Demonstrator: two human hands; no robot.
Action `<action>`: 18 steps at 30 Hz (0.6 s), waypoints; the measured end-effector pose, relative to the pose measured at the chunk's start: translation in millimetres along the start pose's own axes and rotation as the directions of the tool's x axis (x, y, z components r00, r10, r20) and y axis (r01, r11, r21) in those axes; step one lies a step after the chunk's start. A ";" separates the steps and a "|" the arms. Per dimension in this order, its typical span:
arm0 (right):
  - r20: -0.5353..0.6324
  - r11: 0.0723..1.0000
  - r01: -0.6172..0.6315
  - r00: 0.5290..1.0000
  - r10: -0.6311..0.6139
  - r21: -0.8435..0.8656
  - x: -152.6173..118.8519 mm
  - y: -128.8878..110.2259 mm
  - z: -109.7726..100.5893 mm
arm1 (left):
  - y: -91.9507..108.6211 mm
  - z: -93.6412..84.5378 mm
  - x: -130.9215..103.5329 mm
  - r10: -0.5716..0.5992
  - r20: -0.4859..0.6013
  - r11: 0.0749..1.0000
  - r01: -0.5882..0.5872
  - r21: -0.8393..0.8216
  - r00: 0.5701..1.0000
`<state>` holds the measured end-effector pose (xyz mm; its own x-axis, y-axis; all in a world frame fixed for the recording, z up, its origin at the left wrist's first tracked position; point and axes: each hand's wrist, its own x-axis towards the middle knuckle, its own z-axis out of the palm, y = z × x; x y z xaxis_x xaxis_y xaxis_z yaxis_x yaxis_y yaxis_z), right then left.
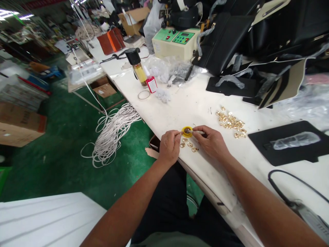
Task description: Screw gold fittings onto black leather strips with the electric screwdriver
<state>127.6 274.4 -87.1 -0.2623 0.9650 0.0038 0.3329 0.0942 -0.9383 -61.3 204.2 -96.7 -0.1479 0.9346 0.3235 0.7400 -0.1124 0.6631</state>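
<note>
A small round yellow dish [183, 134] with dark little pieces in it sits near the table's front edge. My left hand [169, 145] is closed in a pinch at the dish's left side; what its fingertips hold is too small to make out. From the right, my right hand [212, 141] grips a thin, pale, stick-like tool [198, 132], whose tip reaches the dish. Just in front of the dish lie several gold metal clasps [190, 144]. Farther right is a loose pile of gold metal fittings [231, 122].
A red-and-white bottle [151, 84] stands by a black-capped jar [140, 72]. Behind are clear plastic wrap [167, 70] and a cream control box [174, 44]. Black panels [288, 142] and black bags [228, 41] occupy the right. White cord [110, 132] lies coiled on the green floor.
</note>
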 end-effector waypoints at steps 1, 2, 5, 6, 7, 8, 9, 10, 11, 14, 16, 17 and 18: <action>0.004 1.000 -0.008 1.000 0.008 0.006 0.0 -0.3 -0.7 | -0.3 0.4 0.0 0.004 -0.004 1.000 -0.004 0.003 1.000; 0.005 1.000 -0.019 1.000 0.019 0.014 0.1 -0.5 -1.3 | -0.7 0.8 0.0 0.010 -0.008 1.000 -0.010 0.006 1.000; -0.003 1.000 -0.018 1.000 0.018 0.019 0.9 -0.9 -2.6 | -2.6 2.3 -0.2 0.042 -0.023 0.999 -0.042 0.025 0.999; 0.001 1.000 -0.009 1.000 0.009 0.013 1.2 -0.9 -2.8 | -3.6 2.8 -0.1 0.054 -0.028 0.998 -0.053 0.034 0.998; 0.010 1.000 -0.005 1.000 0.005 0.006 1.4 -1.0 -2.9 | -4.6 3.4 0.1 0.065 -0.032 0.997 -0.063 0.042 0.997; 0.021 1.000 -0.008 1.000 0.008 0.002 1.5 -1.0 -3.1 | -5.6 3.9 0.6 0.076 -0.034 0.996 -0.074 0.049 0.997; 0.029 1.000 -0.018 0.999 0.018 0.004 1.6 -0.8 -3.2 | -6.7 4.4 1.3 0.086 -0.035 0.995 -0.084 0.055 0.996; 0.029 0.999 -0.033 0.999 0.033 0.012 1.6 -0.5 -3.3 | -7.8 4.8 2.3 0.096 -0.034 0.994 -0.094 0.060 0.995; 0.022 0.999 -0.048 0.999 0.047 0.025 1.6 -0.2 -3.4 | -8.8 5.1 3.7 0.105 -0.030 0.993 -0.103 0.066 0.994; -0.025 0.997 -0.059 0.998 0.060 0.047 1.9 1.0 -4.4 | -11.0 5.2 9.7 0.129 -0.008 0.988 -0.128 0.081 0.992; -0.048 0.998 -0.054 0.997 0.055 0.022 2.5 1.3 -5.6 | -11.5 4.4 14.7 0.140 0.018 0.986 -0.142 0.089 0.990; -0.055 0.999 -0.054 0.997 0.054 0.005 2.8 1.2 -6.2 | -11.4 3.9 17.3 0.145 0.031 0.985 -0.147 0.090 0.989; -0.058 0.998 -0.054 0.997 0.054 -0.009 3.1 1.0 -6.7 | -11.2 3.3 19.9 0.149 0.044 0.984 -0.152 0.090 0.988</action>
<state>133.2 279.1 -85.7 -0.1907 0.9813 -0.0263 0.3550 0.0440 -0.9338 -70.4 225.2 -99.9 -0.0076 0.9214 0.3886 0.8102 -0.2221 0.5425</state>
